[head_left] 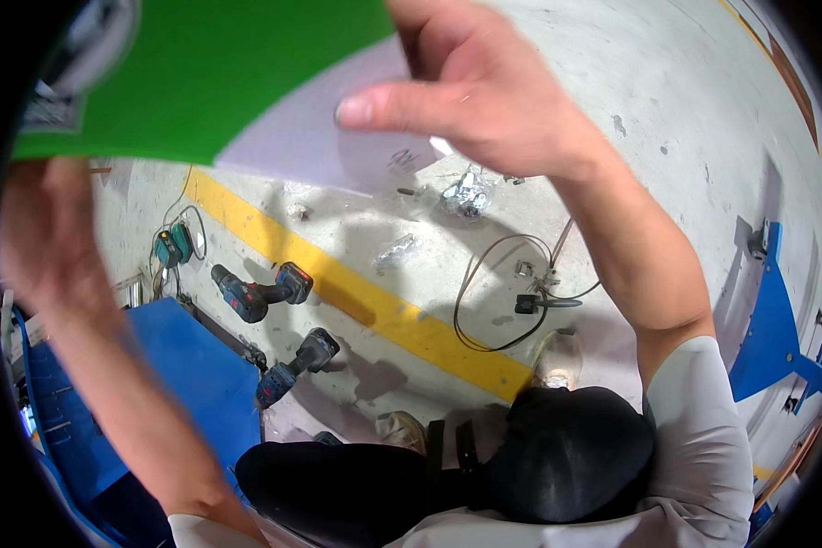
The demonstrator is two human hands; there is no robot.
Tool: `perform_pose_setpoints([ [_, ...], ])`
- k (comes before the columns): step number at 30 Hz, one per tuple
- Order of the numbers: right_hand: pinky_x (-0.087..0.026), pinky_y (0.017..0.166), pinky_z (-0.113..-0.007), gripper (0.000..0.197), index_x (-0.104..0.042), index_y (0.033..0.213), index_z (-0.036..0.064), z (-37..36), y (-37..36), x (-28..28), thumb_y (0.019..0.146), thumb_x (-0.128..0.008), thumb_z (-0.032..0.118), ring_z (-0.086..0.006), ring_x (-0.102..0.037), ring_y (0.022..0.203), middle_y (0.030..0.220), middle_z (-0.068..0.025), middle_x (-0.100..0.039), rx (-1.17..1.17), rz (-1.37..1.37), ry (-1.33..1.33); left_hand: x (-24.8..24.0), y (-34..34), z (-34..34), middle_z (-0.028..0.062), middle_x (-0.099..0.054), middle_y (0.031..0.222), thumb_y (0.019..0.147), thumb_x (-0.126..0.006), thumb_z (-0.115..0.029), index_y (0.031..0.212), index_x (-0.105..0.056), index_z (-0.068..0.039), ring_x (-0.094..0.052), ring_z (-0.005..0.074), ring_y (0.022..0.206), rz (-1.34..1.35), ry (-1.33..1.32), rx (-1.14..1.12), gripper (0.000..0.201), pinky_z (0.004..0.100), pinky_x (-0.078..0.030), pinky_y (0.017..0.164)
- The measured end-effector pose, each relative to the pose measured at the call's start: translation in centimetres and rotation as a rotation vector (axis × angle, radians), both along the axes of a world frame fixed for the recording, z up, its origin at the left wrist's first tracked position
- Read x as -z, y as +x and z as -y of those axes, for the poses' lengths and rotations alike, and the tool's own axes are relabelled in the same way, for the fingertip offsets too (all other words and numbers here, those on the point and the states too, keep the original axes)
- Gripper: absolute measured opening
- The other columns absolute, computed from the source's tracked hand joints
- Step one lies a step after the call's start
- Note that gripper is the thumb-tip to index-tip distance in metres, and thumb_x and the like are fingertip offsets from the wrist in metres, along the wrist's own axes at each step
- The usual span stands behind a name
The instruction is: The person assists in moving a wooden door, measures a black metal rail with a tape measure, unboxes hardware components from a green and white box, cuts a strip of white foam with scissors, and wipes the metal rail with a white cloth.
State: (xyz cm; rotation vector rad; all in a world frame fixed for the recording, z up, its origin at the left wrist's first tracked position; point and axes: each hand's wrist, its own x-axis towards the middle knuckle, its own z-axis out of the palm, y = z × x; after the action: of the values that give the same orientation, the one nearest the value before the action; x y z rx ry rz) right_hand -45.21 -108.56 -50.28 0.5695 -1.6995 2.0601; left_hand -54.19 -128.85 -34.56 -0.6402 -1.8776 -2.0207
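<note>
A large green and pale grey printed sheet (pixel 274 64) fills the upper left, close in front of me. My right hand (pixel 489 96) grips it by its right side, thumb flat on the pale corner and the other fingers curled behind. Under the sheet's lower left edge is my left hand (pixel 50 228), blurred by motion. Its fingers are hidden or smeared, so its hold on the sheet is unclear. Part of a round picture shows on the sheet's left side.
Two cordless drills (pixel 247 297) (pixel 292 370) lie on the floor beside a blue metal surface (pixel 196 352). A teal corded tool (pixel 172 245), a clear bag of metal parts (pixel 468 194) and a looped cable (pixel 461 320) lie around a yellow stripe (pixel 420 331). Blue framework (pixel 769 320) stands right.
</note>
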Motion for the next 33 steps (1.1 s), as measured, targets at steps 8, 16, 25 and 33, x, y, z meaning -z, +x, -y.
perform_pose_setpoints([
  [8,-0.048,0.102,-0.043,0.057,-0.037,0.144,-0.0024,1.0,0.0,-0.6,0.101,-0.057,0.029,-0.0286,-0.056,0.121,0.129,-0.0208,-0.057,-0.001,0.087,0.064,11.5,1.7,-3.8,0.0129,-0.06,0.123,0.103,-0.038,-0.043,0.129,-0.053,-0.002,-0.055,0.0264,0.119,0.548,0.217,0.226,0.051,0.0384,-0.045,0.104],
  [16,-0.052,0.092,-0.039,0.054,-0.051,0.134,0.0012,5.2,0.2,3.3,0.096,-0.065,0.037,-0.0296,-0.064,0.112,0.112,-0.019,-0.068,0.371,-0.09,0.153,16.5,-2.1,2.0,0.0154,-0.059,0.127,0.105,-0.035,-0.037,0.136,-0.049,-0.001,-0.054,0.0264,0.122,0.453,0.37,0.461,0.049,0.0362,-0.042,0.106],
  [25,-0.056,0.078,-0.043,0.058,-0.04,0.133,0.0022,6.4,1.6,5.6,0.087,-0.073,0.019,-0.043,-0.069,0.092,0.101,-0.024,-0.067,0.33,0.223,0.234,19.5,-0.7,-0.3,0.0086,-0.061,0.121,0.101,-0.051,-0.041,0.128,-0.056,-0.006,-0.055,0.0208,0.114,0.472,-0.013,-0.062,0.044,0.0332,-0.044,0.099],
  [33,-0.058,0.07,-0.035,0.046,-0.044,0.123,0.0016,7.8,3.4,6.0,0.085,-0.07,0.006,-0.0277,-0.071,0.082,0.09,-0.0185,-0.067,0.621,0.248,0.355,19.3,0.5,1.1,0.0172,-0.053,0.136,0.105,-0.04,-0.029,0.134,-0.047,0.002,-0.052,0.0263,0.123,0.53,0.398,-0.005,0.043,0.0392,-0.044,0.104],
])
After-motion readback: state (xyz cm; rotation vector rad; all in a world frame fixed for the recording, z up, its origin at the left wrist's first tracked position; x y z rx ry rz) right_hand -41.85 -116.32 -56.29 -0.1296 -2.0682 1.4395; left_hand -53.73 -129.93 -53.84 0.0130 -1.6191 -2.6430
